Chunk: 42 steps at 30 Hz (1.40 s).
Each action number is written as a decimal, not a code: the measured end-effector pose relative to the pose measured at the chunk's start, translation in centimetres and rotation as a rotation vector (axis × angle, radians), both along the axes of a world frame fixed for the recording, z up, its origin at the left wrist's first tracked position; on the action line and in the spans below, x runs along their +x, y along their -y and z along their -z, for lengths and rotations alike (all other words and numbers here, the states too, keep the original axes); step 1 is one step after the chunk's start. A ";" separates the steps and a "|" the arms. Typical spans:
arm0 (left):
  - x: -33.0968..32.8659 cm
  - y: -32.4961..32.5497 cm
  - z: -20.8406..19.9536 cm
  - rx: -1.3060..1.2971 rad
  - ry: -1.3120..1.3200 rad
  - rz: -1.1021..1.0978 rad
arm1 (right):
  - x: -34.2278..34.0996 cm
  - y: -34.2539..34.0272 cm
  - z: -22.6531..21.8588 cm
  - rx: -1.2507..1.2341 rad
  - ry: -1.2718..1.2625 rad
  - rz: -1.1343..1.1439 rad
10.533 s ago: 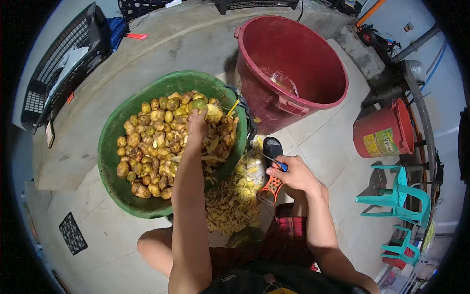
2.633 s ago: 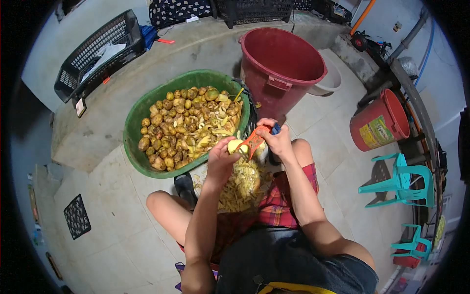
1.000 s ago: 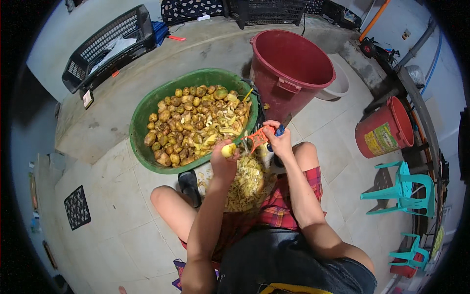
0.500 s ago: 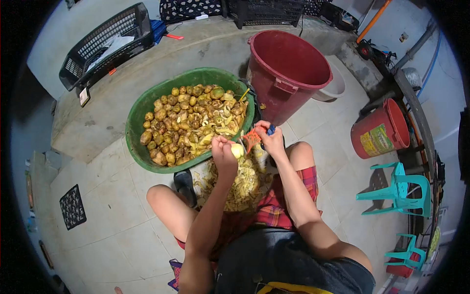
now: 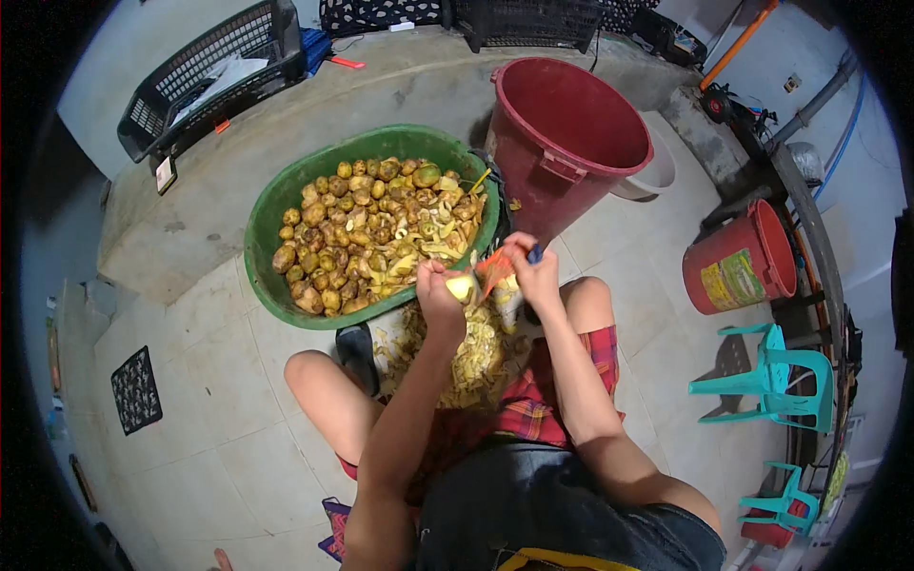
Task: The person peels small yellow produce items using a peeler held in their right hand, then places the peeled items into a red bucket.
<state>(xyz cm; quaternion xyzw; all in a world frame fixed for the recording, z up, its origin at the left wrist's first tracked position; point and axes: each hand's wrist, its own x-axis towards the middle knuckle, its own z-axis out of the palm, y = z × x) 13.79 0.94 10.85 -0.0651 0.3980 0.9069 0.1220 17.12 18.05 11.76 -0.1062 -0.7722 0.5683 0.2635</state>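
In my left hand, fingers closed round it, is a pale yellow, peeled-looking piece of produce, its exact kind unclear. My right hand grips a flat orange hand tool, peeler-like, with a blue part showing by the fingers. The tool's orange end is close beside the pale piece; whether they touch I cannot tell. Below both hands, between my legs, lies a heap of yellowish peelings. Just beyond my left hand stands an oval green tub full of roundish brown-and-yellow produce, with loose peelings at its right side.
A tall dark-red bin stands behind the tub, with a pale basin beside it. To the right are a red bucket and teal plastic chairs. A black crate and a phone rest on the concrete ledge.
The orange tool has tilted and shifted slightly right, and the fingers of my right hand now cover more of its blue part. The pale piece is turned a little in my left hand.
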 end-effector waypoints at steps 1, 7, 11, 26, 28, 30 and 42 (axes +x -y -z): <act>0.2 -0.1 -0.4 0.002 0.002 0.010 | -0.1 -1.3 0.9 -0.085 0.051 0.076; -0.4 1.1 -0.3 0.009 0.009 -0.028 | 0.0 2.0 -2.0 0.178 -0.013 -0.097; -0.1 1.0 -3.2 0.117 0.225 0.075 | -0.1 -0.1 -1.0 -0.086 0.056 0.076; 0.1 0.8 -2.8 0.100 0.121 0.127 | -0.9 0.7 -0.5 -0.070 -0.154 0.137; 0.5 0.8 -3.6 0.020 0.086 0.125 | 0.1 0.2 0.4 -0.119 -0.184 0.115; 0.3 1.0 -2.2 -0.059 -0.094 0.049 | 0.7 1.7 -0.7 -0.097 -0.255 -0.067; 0.8 0.9 -3.5 -0.326 -0.483 0.047 | -0.4 -0.6 -1.6 -0.013 0.025 0.038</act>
